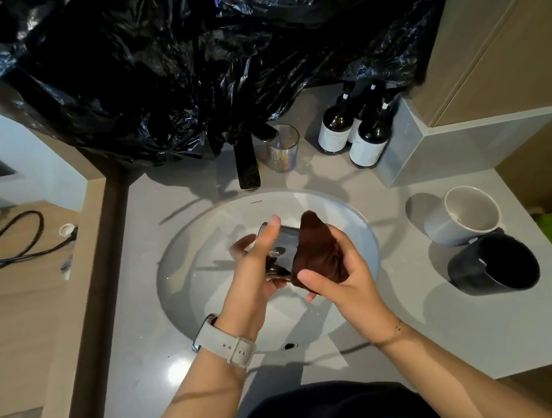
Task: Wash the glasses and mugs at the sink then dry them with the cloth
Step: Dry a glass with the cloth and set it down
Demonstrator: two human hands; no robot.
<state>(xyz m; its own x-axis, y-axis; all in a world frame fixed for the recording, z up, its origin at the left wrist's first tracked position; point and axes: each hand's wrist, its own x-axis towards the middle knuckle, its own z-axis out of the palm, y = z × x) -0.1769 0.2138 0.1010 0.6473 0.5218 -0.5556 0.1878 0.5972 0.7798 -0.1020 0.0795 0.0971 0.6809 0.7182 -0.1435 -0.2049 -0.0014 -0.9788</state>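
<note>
Drying goes best if we turn the glass (277, 252) steadily while pushing the cloth (317, 250) right round its rim, keeping both over the sink (203, 236). Our left hand (256, 268) is curled round the glass; our right hand (339, 280) is clamped on the bunched cloth, pressed against it.

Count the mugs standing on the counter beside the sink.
2: a grey mug right of the sink, and a black mug touching it, nearer the person. None appear hidden.
</note>
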